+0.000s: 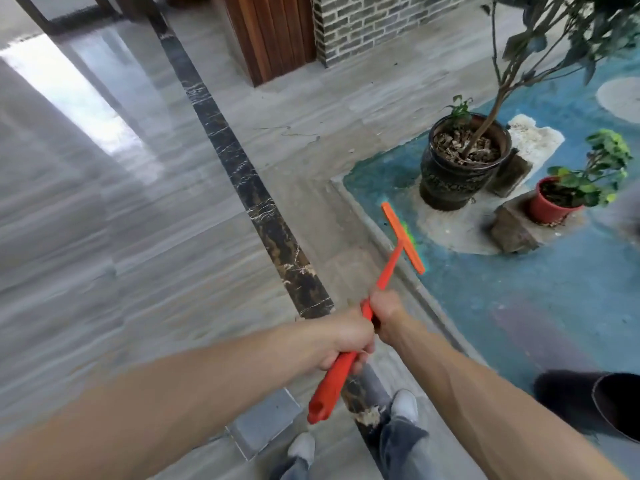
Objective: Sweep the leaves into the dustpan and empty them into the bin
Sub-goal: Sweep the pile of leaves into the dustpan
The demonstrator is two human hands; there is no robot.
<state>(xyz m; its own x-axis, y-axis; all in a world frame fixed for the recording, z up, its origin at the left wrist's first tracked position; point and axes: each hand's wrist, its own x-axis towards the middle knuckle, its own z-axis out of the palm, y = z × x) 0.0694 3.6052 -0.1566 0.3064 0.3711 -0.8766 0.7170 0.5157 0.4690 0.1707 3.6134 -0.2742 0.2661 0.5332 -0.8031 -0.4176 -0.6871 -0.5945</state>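
With both hands, left hand (341, 341) and right hand (388, 311), clenched round the orange plastic broom (391, 261), a wide stroke along the floor's raised edge could strike the dark glazed plant pot (450, 178).

Both hands, left (341, 336) and right (388, 311), grip an orange broom (403, 237) near potted plants (464, 157).

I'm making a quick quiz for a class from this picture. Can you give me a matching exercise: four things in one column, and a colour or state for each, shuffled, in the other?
Things:
1. broom
2. big pot
3. small pot
4. shoes

Colour or state:
A. red, on a stone block
B. orange, held in both hands
C. white
D. dark, holds a thin tree

Pairs: 1-B, 2-D, 3-A, 4-C
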